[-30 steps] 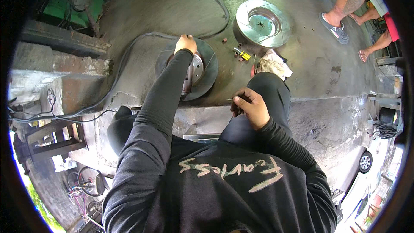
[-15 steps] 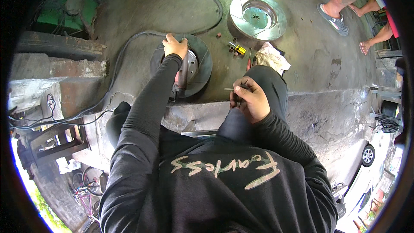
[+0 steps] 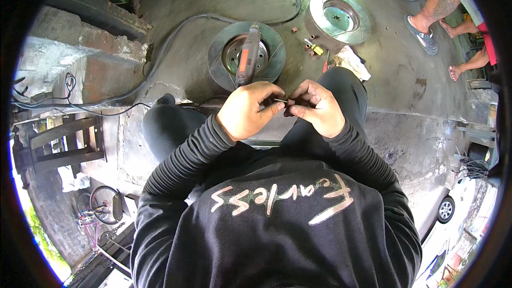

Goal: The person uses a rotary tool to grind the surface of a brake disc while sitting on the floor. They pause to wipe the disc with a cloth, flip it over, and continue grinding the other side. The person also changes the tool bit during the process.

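Note:
Above my lap, my left hand (image 3: 249, 111) and my right hand (image 3: 321, 110) meet, fingertips close together. A thin metal pin (image 3: 281, 100) lies between them, its left end pinched by my left fingers. My right fingers close around a small dark piece (image 3: 288, 110) at the pin's other end; its kind is mostly hidden. Just beyond my left hand, a dark grey rotary power tool (image 3: 247, 64) with an orange patch rests across a slotted brake disc (image 3: 217, 58) on the floor. Neither hand touches the tool or disc.
A second brake disc (image 3: 320, 8) lies farther right. Between the discs and my knee are a yellow-handled screwdriver (image 3: 317, 49), small sockets, a red-handled tool (image 3: 326, 63) and a whitish rag (image 3: 352, 64). A thick hose (image 3: 184, 21) curves across the floor. Another person's feet (image 3: 424, 37) stand far right.
My left hand has let go of the rotary tool on the disc and come back to my right hand, taking hold of the pin. The view has shifted slightly.

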The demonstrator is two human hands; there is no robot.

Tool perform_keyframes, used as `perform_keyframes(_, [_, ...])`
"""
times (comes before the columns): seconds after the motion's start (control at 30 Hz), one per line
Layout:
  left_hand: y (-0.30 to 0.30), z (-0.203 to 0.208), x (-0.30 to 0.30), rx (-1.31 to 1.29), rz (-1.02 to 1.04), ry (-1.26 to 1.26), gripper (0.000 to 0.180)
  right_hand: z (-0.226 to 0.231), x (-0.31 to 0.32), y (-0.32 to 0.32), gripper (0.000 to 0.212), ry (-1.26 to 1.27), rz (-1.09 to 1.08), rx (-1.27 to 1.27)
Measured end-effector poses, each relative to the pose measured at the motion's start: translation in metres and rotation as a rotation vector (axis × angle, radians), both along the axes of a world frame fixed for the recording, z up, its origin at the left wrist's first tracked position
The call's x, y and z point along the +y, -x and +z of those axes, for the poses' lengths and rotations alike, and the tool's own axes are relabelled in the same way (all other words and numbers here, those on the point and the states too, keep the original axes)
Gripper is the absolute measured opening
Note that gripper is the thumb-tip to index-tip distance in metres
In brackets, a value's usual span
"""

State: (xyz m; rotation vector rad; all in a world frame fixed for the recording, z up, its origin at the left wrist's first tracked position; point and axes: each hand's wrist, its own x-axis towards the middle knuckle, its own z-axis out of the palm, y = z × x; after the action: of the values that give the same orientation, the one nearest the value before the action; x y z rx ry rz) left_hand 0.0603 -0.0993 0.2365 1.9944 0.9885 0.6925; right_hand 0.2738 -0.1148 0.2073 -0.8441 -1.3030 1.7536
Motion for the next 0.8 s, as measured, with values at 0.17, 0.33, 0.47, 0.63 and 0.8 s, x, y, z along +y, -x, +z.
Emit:
perform_keyframes(0.17, [0.007, -0.017, -0.018, 0.042, 0.072, -0.191, 0.016, -0.002, 0.001, 0.017, 0.016, 0.080, 0.067, -0.037])
perform_keyframes(0.33, [0.017, -0.042, -0.016, 0.053, 0.152, -0.065, 0.015, -0.032, 0.038, 0.015, 0.025, -0.131, 0.273, -0.324])
perform_keyframes(0.47, [0.020, -0.047, -0.001, -0.255, 0.270, 0.467, 0.018, -0.070, 0.121, -0.030, 0.035, -0.211, 0.022, -0.917])
perform_keyframes(0.63, [0.027, -0.047, 0.011, -0.628, 0.274, 0.649, 0.018, -0.163, 0.182, -0.109, 0.032, -0.131, 0.046, -1.768])
perform_keyframes(0.8, [0.040, -0.048, 0.010, -0.846, 0.274, 0.586, 0.012, -0.148, 0.179, -0.070, 0.026, 0.200, 0.269, -1.709])
